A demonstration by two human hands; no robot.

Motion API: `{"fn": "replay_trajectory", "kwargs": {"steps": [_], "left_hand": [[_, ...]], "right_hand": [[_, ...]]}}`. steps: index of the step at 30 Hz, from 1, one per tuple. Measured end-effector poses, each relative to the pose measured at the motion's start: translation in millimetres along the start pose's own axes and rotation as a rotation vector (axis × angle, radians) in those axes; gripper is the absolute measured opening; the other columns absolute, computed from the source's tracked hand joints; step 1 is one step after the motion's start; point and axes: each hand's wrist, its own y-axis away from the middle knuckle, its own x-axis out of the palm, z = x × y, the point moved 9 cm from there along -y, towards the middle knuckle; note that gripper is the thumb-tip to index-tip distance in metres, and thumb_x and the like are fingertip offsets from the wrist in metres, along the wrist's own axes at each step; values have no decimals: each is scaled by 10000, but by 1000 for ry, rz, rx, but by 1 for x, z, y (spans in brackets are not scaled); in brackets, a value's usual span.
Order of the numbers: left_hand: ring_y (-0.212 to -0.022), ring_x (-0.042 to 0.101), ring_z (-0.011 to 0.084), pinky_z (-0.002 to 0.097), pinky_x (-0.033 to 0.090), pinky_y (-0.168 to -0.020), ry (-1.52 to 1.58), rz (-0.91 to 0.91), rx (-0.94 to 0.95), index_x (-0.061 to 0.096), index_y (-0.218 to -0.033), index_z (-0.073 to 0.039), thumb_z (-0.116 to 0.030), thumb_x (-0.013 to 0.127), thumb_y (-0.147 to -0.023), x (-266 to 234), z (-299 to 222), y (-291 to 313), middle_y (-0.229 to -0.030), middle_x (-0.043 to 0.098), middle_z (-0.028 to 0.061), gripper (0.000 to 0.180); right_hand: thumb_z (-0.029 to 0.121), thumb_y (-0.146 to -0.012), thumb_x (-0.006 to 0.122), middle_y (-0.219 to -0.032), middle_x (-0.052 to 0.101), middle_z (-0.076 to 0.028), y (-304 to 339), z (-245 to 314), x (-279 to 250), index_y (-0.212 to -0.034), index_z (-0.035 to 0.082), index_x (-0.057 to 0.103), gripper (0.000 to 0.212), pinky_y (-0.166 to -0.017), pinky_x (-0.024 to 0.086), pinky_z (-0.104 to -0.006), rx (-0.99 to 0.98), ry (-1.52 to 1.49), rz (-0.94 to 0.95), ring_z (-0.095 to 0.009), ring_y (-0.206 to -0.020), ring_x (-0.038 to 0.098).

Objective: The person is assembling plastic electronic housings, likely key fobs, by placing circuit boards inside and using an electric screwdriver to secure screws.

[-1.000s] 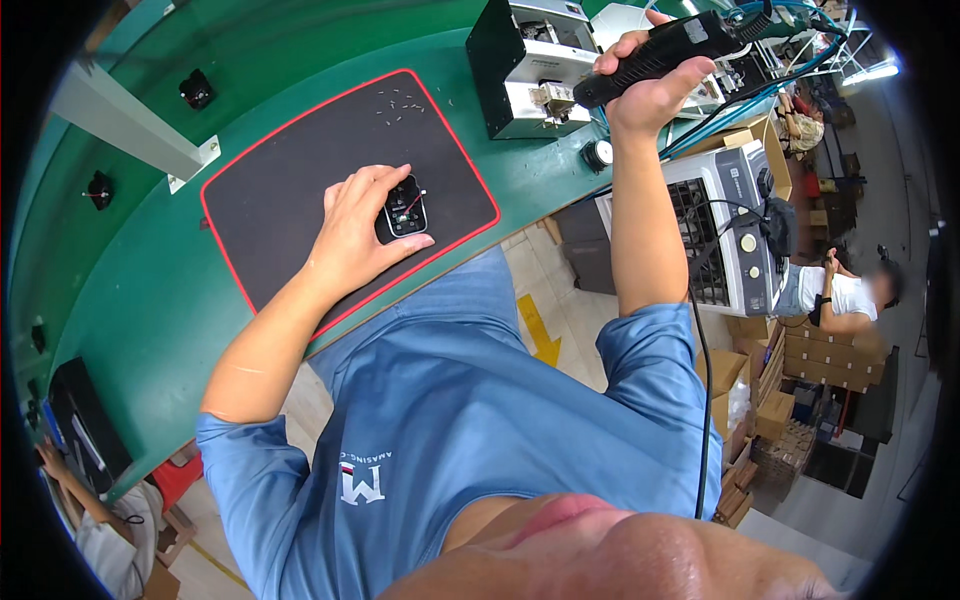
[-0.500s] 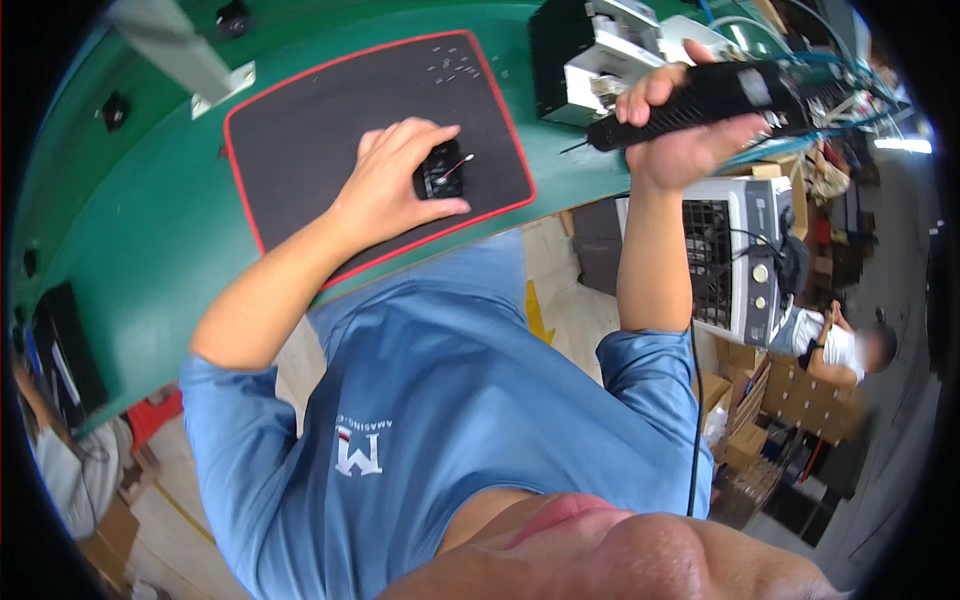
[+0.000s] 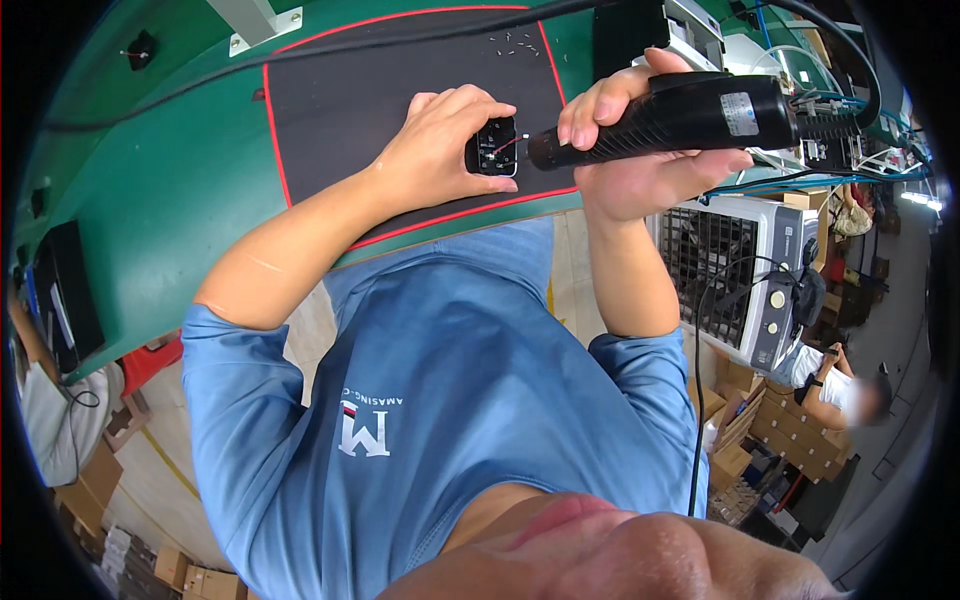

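My left hand (image 3: 440, 145) grips a small black plastic housing (image 3: 496, 150) from its left side, thumb and fingers spanning two edges, on the dark mat (image 3: 340, 110) with a red border. From the housing a thin red lead rises to a small white end. My right hand (image 3: 630, 150) is wrapped round a black electric screwdriver (image 3: 680, 120), held nearly level above the mat's right edge. Its nose points left at the housing, a short gap away; the bit cannot be made out. Several tiny screws (image 3: 515, 45) lie scattered near the mat's far right corner.
A black cable runs across the far side of the green bench (image 3: 180, 200). A metal post (image 3: 250, 20) stands at the back left. Black and white equipment (image 3: 690, 45) sits at the far right, with an air cooler (image 3: 730, 270) beside the bench. Another person (image 3: 835, 390) is farther right.
My right hand has brought the screwdriver left, close to the black housing. My left hand keeps its hold on the housing. The whole view has shifted slightly.
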Motion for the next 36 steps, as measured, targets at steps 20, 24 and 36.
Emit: {"fn": "replay_trajectory", "kwargs": {"steps": [20,24,36], "left_hand": [[-1035,619,261,397,442,-932,55,-1,-34,644,-1244,-96,-321,935,-634,-2,3,-7,-1083,620,62,712],[-1069,604,263,384,402,-972,-5,46,-18,617,-1290,-96,-335,929,-644,-3,1,-1,-1118,617,70,756],[-1217,553,274,405,335,-1050,-21,82,-18,560,-1357,-90,-339,923,-638,2,2,-1,-1235,590,98,843]], "right_hand": [[1003,-664,376,-716,599,-126,3,-7,-7,-1195,30,538,1120,-531,527,-379,76,-73,-58,-226,-528,588],[935,-801,356,-830,603,-93,-20,39,-1,-1390,51,496,1070,-550,489,-379,-55,51,136,-206,-599,579],[737,-988,307,-687,519,-48,-62,128,-145,-1218,52,525,755,-474,448,-267,-279,173,-340,-158,-511,501]]}}
